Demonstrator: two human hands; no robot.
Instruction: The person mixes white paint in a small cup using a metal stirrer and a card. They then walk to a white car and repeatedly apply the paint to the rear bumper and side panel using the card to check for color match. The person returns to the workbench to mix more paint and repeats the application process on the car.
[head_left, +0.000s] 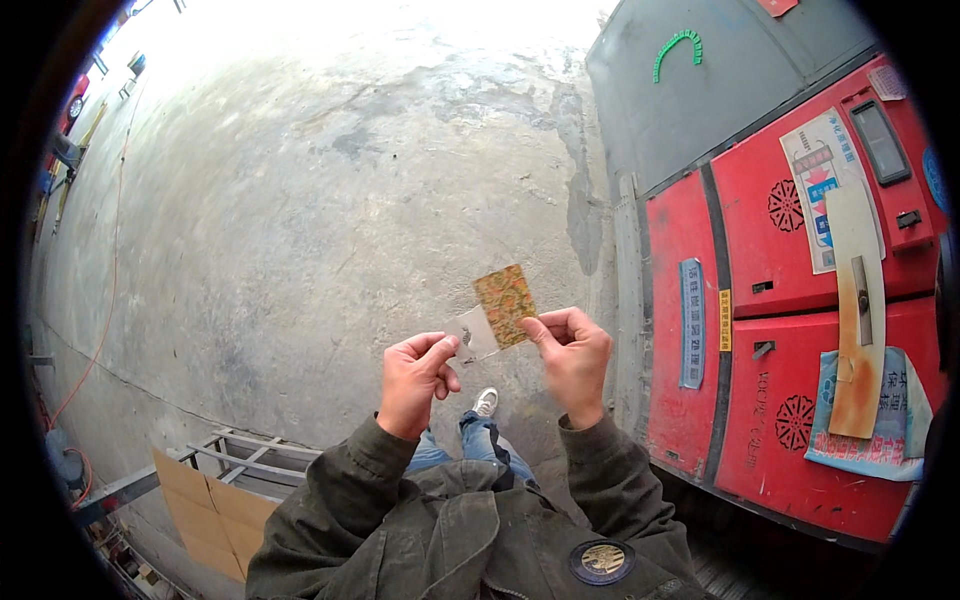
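Both hands meet near the middle of the frame, above the concrete floor (300,210). Left hand (415,385), left of centre: thumb and index closed in a pinch on the left edge of a pale, flat card (478,332), other fingers curled loosely. Right hand (575,365), right of centre: thumb pressed on the lower right corner of a mottled green-and-orange piece (504,304), fingers bent in behind the thumb, no wide gap. Key relation: the mottled piece lies up and left of the right hand, up and right of the left; the right is nearer, touching it, the left well short of it. Piece nearly square, its slightly longer axis running up the frame, top tipped left. The card sits at its lower left, edges meeting; whether they overlap or are joined, cannot tell. Red cabinet (686,300) fills the right of frame.
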